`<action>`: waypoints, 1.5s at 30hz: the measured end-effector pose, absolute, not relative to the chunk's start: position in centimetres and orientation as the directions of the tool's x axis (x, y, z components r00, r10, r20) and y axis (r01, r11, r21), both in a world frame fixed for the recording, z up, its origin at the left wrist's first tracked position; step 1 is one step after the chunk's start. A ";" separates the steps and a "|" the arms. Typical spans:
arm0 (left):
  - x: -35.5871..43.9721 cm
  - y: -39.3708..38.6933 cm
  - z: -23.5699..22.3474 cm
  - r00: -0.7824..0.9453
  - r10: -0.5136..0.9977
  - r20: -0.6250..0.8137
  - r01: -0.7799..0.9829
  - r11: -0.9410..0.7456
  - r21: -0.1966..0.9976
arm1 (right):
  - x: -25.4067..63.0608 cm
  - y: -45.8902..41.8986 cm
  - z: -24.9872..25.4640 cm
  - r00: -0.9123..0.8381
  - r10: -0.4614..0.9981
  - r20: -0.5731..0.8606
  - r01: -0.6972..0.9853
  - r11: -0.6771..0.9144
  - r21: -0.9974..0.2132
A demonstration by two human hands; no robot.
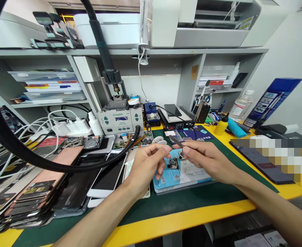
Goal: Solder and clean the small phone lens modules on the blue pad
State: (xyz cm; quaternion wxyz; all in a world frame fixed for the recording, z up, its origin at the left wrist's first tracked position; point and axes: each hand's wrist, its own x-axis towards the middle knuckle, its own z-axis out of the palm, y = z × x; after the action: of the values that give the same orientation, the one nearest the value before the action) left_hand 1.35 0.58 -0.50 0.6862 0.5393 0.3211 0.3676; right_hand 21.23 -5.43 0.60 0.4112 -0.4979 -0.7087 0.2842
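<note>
At the far left of the yellow bench (184, 221), phone housings and screens (41, 187) lie in a tall, uneven stack, with white cables (54, 118) trailing over it. A thick black hose (71, 168) loops across in front and runs back to a grey hot-air station (121, 120). To the right of the stack, a white-framed phone (109, 178) lies slanted among other handsets, and a tray (114, 143) of small circuit parts sits behind it.

Next comes the left hand (148, 159), its fingers curled and the thumb drawn in against the index finger; whether anything is pinched there I cannot tell. It is at the left edge of a blue-and-white pad (163, 181) resting on the green mat (171, 204). On the pad's printed top, between the two hands, lies a small dark phone component (173, 164).

The right hand (207, 157) is above the pad's right part, thumb and fingers closed on a thin metal tool (176, 140) that points up and left. Farther right stand a yellow bottle (221, 126) and a clear bottle (241, 107), then a tall dark-blue box (271, 103) leaning to the right.
</note>
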 end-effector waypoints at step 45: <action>1.4 0.5 -0.9 0.503 0.864 -0.017 -0.182 0.125 0.975 | 21.0 -5.2 0.4 -0.097 0.930 0.355 0.602 0.339 -0.723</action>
State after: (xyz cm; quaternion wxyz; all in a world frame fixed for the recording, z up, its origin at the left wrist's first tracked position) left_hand 1.41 0.51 -0.86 0.6798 0.5379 0.3169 0.3850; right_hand 21.04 -5.22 0.41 0.4031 -0.5377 -0.7120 0.2036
